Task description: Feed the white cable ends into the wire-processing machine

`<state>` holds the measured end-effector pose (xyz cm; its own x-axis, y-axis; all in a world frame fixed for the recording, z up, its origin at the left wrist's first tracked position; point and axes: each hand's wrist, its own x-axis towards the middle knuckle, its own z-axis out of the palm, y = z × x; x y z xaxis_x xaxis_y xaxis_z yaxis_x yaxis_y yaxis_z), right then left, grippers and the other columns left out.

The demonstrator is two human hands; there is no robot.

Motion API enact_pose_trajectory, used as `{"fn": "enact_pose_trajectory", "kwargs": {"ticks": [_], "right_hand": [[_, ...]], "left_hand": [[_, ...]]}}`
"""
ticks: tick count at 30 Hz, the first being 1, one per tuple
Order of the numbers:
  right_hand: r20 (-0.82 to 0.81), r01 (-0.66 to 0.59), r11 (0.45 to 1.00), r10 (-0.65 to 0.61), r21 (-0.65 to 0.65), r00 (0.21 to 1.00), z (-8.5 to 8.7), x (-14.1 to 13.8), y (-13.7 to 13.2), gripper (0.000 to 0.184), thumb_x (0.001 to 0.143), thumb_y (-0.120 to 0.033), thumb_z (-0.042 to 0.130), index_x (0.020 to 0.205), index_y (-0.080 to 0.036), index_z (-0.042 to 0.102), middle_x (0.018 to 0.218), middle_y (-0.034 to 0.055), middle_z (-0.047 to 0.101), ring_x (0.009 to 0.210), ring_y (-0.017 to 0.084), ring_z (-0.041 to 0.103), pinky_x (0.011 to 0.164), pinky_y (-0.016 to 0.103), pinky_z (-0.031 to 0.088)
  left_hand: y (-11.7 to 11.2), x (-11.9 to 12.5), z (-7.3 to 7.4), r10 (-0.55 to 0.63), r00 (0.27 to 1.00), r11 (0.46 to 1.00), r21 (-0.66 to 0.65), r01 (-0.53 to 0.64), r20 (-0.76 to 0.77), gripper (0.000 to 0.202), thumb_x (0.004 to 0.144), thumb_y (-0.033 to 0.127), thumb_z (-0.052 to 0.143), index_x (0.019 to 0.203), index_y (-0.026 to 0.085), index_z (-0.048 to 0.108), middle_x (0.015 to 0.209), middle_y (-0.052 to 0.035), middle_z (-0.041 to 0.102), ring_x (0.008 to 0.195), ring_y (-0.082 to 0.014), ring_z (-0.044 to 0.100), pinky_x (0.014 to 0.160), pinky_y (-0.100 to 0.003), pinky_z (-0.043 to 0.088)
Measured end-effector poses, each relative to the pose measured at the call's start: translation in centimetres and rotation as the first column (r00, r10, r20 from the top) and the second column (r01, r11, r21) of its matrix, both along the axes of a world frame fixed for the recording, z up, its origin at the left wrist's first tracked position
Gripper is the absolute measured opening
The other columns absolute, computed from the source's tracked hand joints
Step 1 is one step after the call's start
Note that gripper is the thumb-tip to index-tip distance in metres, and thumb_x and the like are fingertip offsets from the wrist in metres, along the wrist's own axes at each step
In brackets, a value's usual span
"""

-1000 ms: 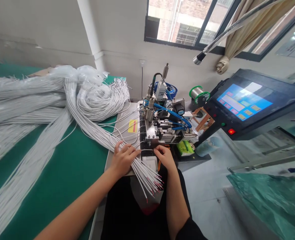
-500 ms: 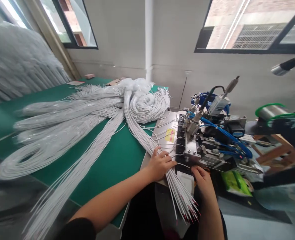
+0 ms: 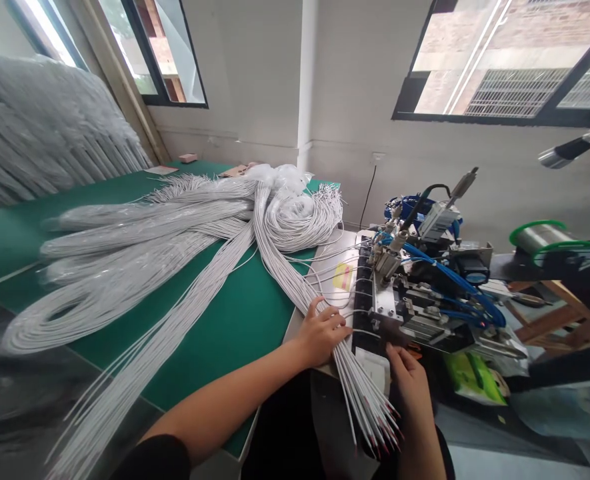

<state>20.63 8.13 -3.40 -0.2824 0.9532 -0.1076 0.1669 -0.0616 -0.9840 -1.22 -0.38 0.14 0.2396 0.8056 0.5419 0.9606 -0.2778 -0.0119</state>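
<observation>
My left hand [image 3: 321,331] lies curled over a bundle of thin white wires [image 3: 359,390] at the front of the metal plate [image 3: 332,267], pressing them down. The wires' red-tipped ends fan out over the table's edge toward me. My right hand [image 3: 407,380] sits just right of the bundle, its fingertips pinched at the front of the small wire machine [image 3: 415,293] with blue hoses. What those fingers pinch is too small to make out.
Long hanks of white wire [image 3: 139,247] sprawl over the green table [image 3: 229,320] to the left. More wire hangs at far left [image 3: 35,127]. A solder spool [image 3: 549,237] and a green packet [image 3: 472,377] sit right of the machine.
The view has swung left, away from the touch screen. My left hand stays on the bundle; my right hand has slipped slightly lower at the machine's front.
</observation>
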Motion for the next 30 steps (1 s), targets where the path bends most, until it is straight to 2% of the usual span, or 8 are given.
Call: {"fn": "enact_pose_trajectory", "kwargs": {"ticks": [4, 7, 11, 16, 19, 22, 26, 30], "right_hand": [[0.109, 0.063, 0.988, -0.079, 0.142, 0.991, 1.0, 1.0, -0.9, 0.047, 0.071, -0.065, 0.064, 0.064, -0.018, 0.062, 0.054, 0.0008, 0.056, 0.051, 0.016, 0.050, 0.050, 0.026, 0.040], [0.142, 0.040, 0.974, -0.073, 0.221, 0.987, 2.2, 1.6, -1.7, 0.045, 0.075, -0.063, 0.061, 0.070, -0.018, 0.065, 0.060, 0.0027, 0.059, 0.055, 0.017, 0.052, 0.051, 0.026, 0.041], [0.158, -0.140, 0.944, 0.096, 0.300, 0.983, 4.1, 1.8, -3.1, 0.034, 0.082, -0.052, 0.062, 0.076, -0.019, 0.067, 0.063, 0.0033, 0.060, 0.057, 0.018, 0.055, 0.052, 0.026, 0.044], [0.253, -0.437, 0.805, 0.361, 0.401, 0.897, 5.9, 1.1, -4.7, 0.016, 0.087, -0.033, 0.060, 0.089, -0.022, 0.071, 0.091, 0.0082, 0.069, 0.081, 0.023, 0.063, 0.072, 0.029, 0.051], [0.265, -0.536, 0.746, 0.466, 0.396, 0.844, 6.2, 0.7, -5.2, 0.022, 0.089, -0.026, 0.058, 0.106, -0.026, 0.071, 0.102, 0.0081, 0.070, 0.088, 0.023, 0.066, 0.078, 0.030, 0.053], [0.247, -0.575, 0.706, 0.521, 0.412, 0.817, 6.1, 0.7, -5.3, 0.027, 0.090, -0.022, 0.054, 0.110, -0.028, 0.071, 0.104, 0.0076, 0.071, 0.096, 0.023, 0.066, 0.084, 0.031, 0.053], [0.193, -0.512, 0.736, 0.480, 0.443, 0.856, 5.7, 0.8, -5.1, 0.022, 0.090, -0.023, 0.058, 0.104, -0.027, 0.074, 0.100, 0.0073, 0.072, 0.093, 0.023, 0.067, 0.083, 0.031, 0.053], [0.092, -0.329, 0.806, 0.328, 0.493, 0.940, 5.6, 0.7, -5.2, 0.018, 0.089, -0.026, 0.061, 0.101, -0.025, 0.074, 0.093, 0.0069, 0.073, 0.083, 0.021, 0.067, 0.078, 0.032, 0.053]], "left_hand": [[-0.1, -0.1, 0.1, -0.044, 0.999, 0.998, 0.055, 0.043, 0.019, 0.016, 0.084, 0.020, 0.054, 0.093, 0.024, 0.066, 0.099, -0.0024, 0.068, 0.102, -0.0191, 0.056, 0.111, -0.050, 0.009], [-0.2, -0.2, 0.2, -0.089, 0.995, 0.990, 0.116, 0.083, 0.048, 0.019, 0.087, 0.018, 0.050, 0.096, 0.025, 0.066, 0.097, -0.0007, 0.069, 0.096, -0.0159, 0.059, 0.113, -0.049, 0.007], [-0.4, -0.2, 0.2, -0.134, 0.990, 0.977, 0.177, 0.123, 0.053, 0.019, 0.091, 0.019, 0.049, 0.100, 0.026, 0.065, 0.093, 0.0026, 0.070, 0.088, -0.0117, 0.061, 0.114, -0.047, 0.008], [-0.8, -0.4, 0.3, -0.146, 0.987, 0.963, 0.236, 0.127, 0.062, 0.016, 0.092, 0.022, 0.054, 0.100, 0.028, 0.065, 0.090, 0.0054, 0.070, 0.085, -0.0092, 0.061, 0.115, -0.044, 0.010], [-0.9, -0.4, 0.3, -0.162, 0.985, 0.961, 0.237, 0.143, 0.066, 0.017, 0.091, 0.025, 0.053, 0.104, 0.027, 0.065, 0.091, 0.0038, 0.071, 0.086, -0.0108, 0.062, 0.114, -0.045, 0.012], [-0.9, -0.5, 0.2, -0.187, 0.980, 0.961, 0.219, 0.169, 0.062, 0.018, 0.091, 0.026, 0.052, 0.104, 0.026, 0.065, 0.091, 0.0027, 0.071, 0.085, -0.0110, 0.061, 0.113, -0.043, 0.016], [-0.9, -0.6, 0.3, -0.227, 0.973, 0.953, 0.214, 0.214, 0.036, 0.021, 0.091, 0.025, 0.051, 0.107, 0.025, 0.064, 0.090, 0.0023, 0.071, 0.085, -0.0104, 0.061, 0.112, -0.040, 0.020], [-1.0, -0.7, 0.4, -0.260, 0.964, 0.941, 0.237, 0.241, 0.049, 0.020, 0.092, 0.025, 0.050, 0.107, 0.025, 0.064, 0.088, 0.0028, 0.071, 0.086, -0.0109, 0.062, 0.113, -0.041, 0.020]]}}
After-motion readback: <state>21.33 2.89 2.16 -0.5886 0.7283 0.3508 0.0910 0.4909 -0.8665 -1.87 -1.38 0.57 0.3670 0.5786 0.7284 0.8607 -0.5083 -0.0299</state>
